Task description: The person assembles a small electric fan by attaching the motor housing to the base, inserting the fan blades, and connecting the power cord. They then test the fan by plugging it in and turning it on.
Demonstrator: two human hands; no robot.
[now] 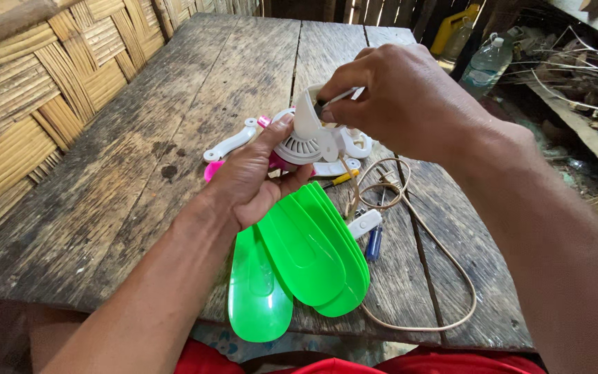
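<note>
- Left hand [254,181] cupped under ribbed white plastic fan motor [307,142], fingers clamped, above rough grey plank table [140,173].
- Right hand [396,97] fingertips pinched on its smooth curved bracket.
- Glossy green blades [299,260] fanned below; beige cord [437,263] looped beside.

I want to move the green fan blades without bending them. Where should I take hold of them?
Probably at the stacked ends of the green fan blades, where they overlap beside the left hand. Come from above, pinching the stack. The free tips fan out toward the table edge.
</note>
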